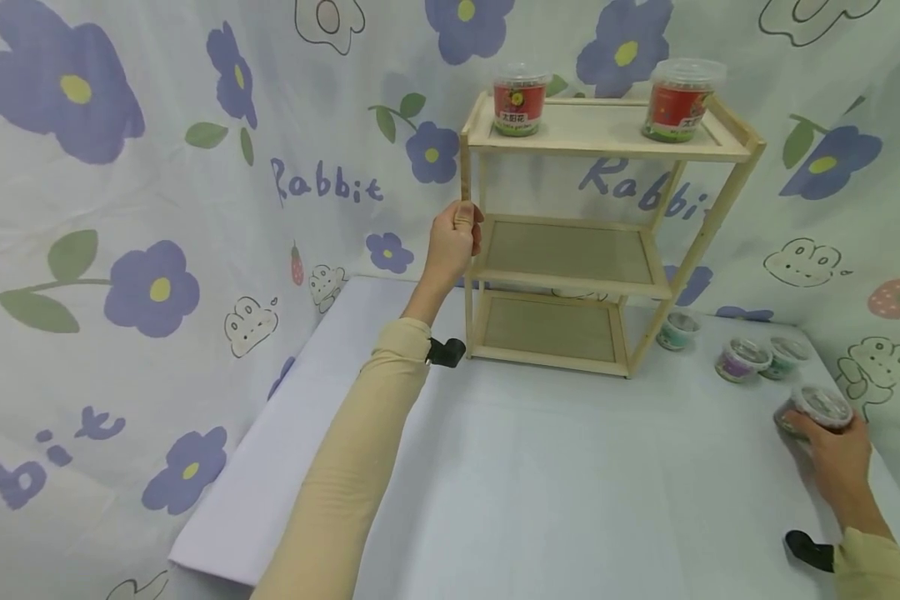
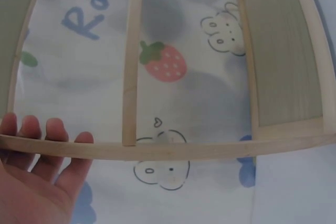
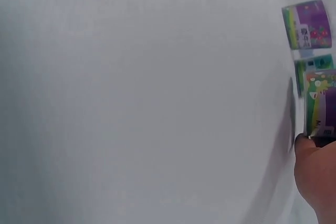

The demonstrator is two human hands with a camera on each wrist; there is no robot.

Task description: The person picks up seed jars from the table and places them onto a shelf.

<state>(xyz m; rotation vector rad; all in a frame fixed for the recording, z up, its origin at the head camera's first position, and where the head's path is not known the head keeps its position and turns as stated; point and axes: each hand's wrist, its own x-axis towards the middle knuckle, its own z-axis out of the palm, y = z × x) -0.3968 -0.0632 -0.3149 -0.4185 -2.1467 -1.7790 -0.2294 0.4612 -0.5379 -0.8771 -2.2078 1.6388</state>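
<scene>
A three-tier wooden shelf (image 1: 562,283) stands on the white table. My left hand (image 1: 452,242) grips its left front post (image 1: 465,171); in the left wrist view the fingers of that hand (image 2: 44,182) curl over the wooden bar. At the table's right side my right hand (image 1: 843,458) holds a clear-lidded plastic tub (image 1: 825,407). The right wrist view shows a purple and green label on this tub (image 3: 321,103), with the thumb against its lower end. Two red-labelled tubs sit on the top tier, one at the left (image 1: 519,104) and one at the right (image 1: 677,104).
Right of the shelf are a teal tub (image 1: 677,332), a purple tub (image 1: 741,360) and another teal tub (image 1: 786,357). A printed cloth (image 1: 330,133) with flowers and rabbits hangs behind. The white table's (image 1: 555,467) left edge runs diagonally beside the cloth.
</scene>
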